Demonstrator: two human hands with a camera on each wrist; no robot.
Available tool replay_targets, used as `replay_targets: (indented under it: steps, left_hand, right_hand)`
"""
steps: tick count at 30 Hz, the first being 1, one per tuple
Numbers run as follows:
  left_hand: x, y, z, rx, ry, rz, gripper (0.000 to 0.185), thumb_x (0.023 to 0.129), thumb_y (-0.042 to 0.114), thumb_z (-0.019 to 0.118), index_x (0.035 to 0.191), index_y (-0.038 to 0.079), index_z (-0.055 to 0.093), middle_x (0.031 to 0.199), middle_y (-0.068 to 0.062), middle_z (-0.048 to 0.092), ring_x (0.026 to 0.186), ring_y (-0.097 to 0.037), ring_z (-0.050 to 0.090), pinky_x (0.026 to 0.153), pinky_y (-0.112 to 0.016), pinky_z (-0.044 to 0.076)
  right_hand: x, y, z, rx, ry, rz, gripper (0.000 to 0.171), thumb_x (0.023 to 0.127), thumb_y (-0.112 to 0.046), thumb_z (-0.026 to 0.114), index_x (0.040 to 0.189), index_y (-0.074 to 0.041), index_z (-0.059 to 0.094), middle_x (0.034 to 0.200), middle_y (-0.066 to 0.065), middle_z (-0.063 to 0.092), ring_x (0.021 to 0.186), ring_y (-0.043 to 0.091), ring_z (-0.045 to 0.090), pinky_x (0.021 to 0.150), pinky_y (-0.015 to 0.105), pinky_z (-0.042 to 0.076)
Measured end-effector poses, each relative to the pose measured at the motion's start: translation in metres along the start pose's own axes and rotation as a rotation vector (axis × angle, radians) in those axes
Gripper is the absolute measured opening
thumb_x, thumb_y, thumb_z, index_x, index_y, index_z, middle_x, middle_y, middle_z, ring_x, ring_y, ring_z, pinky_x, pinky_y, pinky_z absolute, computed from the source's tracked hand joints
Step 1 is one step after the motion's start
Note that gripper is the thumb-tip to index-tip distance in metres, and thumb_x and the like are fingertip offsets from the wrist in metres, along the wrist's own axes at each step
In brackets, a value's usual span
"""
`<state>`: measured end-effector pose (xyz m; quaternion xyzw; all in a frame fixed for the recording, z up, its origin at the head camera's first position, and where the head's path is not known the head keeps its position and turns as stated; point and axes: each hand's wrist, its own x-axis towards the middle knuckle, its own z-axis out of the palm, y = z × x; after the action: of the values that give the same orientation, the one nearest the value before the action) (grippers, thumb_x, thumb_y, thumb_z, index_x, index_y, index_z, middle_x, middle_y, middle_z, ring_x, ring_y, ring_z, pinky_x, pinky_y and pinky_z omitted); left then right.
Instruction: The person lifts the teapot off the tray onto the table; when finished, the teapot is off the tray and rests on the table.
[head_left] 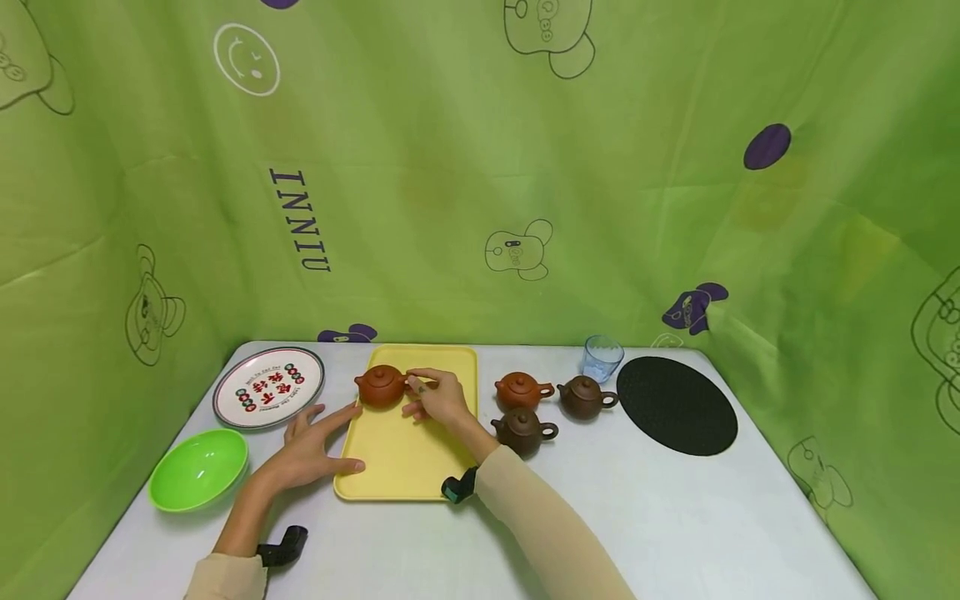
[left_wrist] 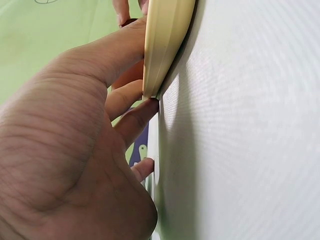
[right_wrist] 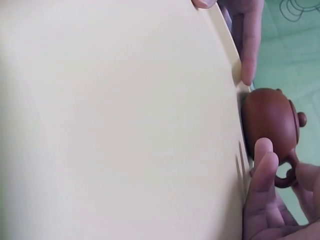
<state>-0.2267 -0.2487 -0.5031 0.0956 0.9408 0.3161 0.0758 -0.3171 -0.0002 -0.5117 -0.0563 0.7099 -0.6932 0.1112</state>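
A reddish-brown teapot (head_left: 381, 387) stands on the left part of a yellow tray (head_left: 408, 467), its spout pointing left. My right hand (head_left: 438, 395) pinches the teapot's handle from the right, as the right wrist view also shows at the handle (right_wrist: 286, 179). Spread along the tray's left side, my left hand (head_left: 307, 454) has its fingers fairly straight. Its index fingertip reaches close to the teapot's spout, while the thumb lies over the tray's near left corner. In the left wrist view, fingers (left_wrist: 132, 122) of that hand meet the tray's rim (left_wrist: 167, 45).
Right of the tray stand another reddish teapot (head_left: 519, 389) and two dark brown teapots (head_left: 582, 397), near a blue glass (head_left: 602, 358). A black round mat (head_left: 675, 408) lies farther right. On the left are a patterned plate (head_left: 258, 400) and a green bowl (head_left: 197, 471). Green curtains enclose the table.
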Motion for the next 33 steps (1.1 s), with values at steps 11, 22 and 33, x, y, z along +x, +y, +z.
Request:
replay_targets:
  steps: [11, 22, 33]
  left_hand:
    - [0.0003, 0.0000, -0.0002, 0.005, 0.001, 0.005, 0.098, 0.078, 0.048, 0.091, 0.160, 0.017, 0.047, 0.166, -0.023, 0.041, 0.154, -0.057, 0.012, 0.112, -0.086, 0.018]
    - [-0.0007, -0.0009, 0.0008, -0.019, 0.018, 0.033, 0.097, 0.077, 0.046, 0.092, 0.158, 0.015, 0.050, 0.165, -0.022, 0.044, 0.154, -0.057, 0.011, 0.113, -0.085, 0.013]
    - [-0.0004, -0.0008, 0.0003, -0.013, 0.012, 0.022, 0.097, 0.077, 0.047, 0.092, 0.159, 0.016, 0.049, 0.166, -0.022, 0.042, 0.155, -0.057, 0.010, 0.113, -0.086, 0.012]
  right_hand:
    - [-0.0006, -0.0029, -0.0004, 0.015, 0.009, 0.012, 0.033, 0.105, -0.018, 0.066, 0.135, -0.004, 0.071, 0.108, 0.024, 0.080, 0.061, 0.013, 0.075, 0.050, 0.023, 0.058]
    - [-0.0013, -0.0034, 0.0023, -0.052, 0.044, -0.021, 0.033, 0.105, -0.018, 0.066, 0.134, -0.004, 0.073, 0.103, 0.021, 0.082, 0.057, 0.006, 0.071, 0.049, 0.021, 0.055]
    - [-0.0052, -0.0076, 0.0028, -0.064, 0.060, -0.051, 0.033, 0.105, -0.018, 0.066, 0.135, -0.004, 0.072, 0.105, 0.023, 0.081, 0.055, 0.007, 0.068, 0.047, 0.020, 0.052]
